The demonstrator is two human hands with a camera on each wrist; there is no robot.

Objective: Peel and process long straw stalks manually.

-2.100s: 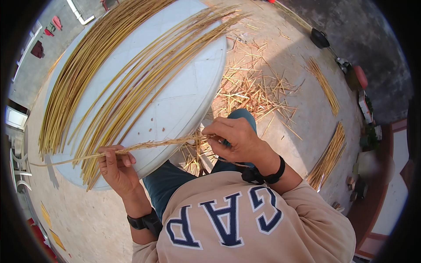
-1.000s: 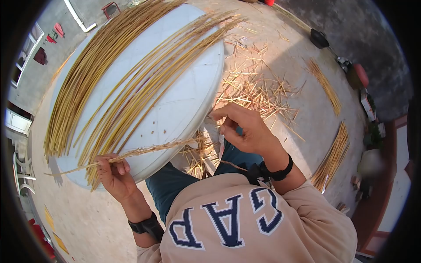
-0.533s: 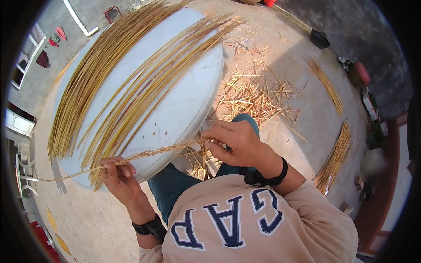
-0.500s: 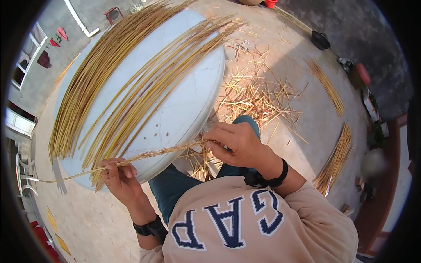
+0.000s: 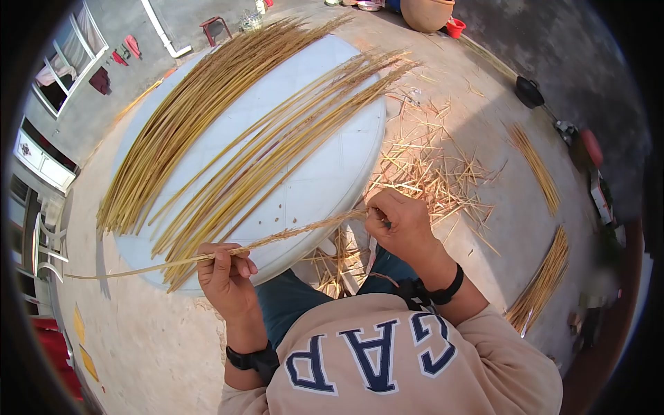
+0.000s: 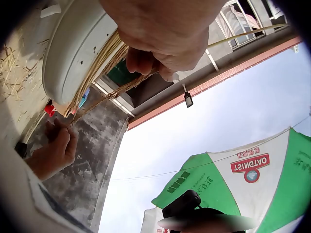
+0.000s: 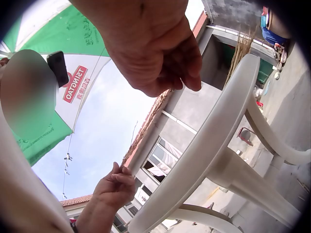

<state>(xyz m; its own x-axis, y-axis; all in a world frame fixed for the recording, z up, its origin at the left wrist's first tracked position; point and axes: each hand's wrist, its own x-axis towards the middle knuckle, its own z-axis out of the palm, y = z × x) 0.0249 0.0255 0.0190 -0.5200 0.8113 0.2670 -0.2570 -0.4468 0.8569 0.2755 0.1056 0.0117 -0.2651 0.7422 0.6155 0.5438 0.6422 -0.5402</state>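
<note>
My left hand (image 5: pixel 227 280) pinches a long dried grass stalk (image 5: pixel 297 232) near the table's near edge. The stalk's bare end sticks out to the left, and its feathery head runs right. At the tip of that head, the curled fingers of my right hand (image 5: pixel 404 225) pinch the fine strands. In the left wrist view the head (image 6: pixel 104 98) spans between both hands. On the white table (image 5: pixel 339 183) lie a thick bundle of stalks (image 5: pixel 183 114) and, nearer me, a thinner spread of stalks (image 5: pixel 270 155).
Broken straw (image 5: pixel 432 173) litters the floor right of the table. Two stalk bundles lie farther right, one near (image 5: pixel 543 280) and one far (image 5: pixel 536 169). A clay pot (image 5: pixel 425 14) and a red bucket (image 5: pixel 455 28) stand at the back. A white chair (image 5: pixel 48 245) is at left.
About a second ago my right hand was off the strands, its fingers apart; then it took hold of the tip again. The head view has shifted, so everything appears farther right and lower.
</note>
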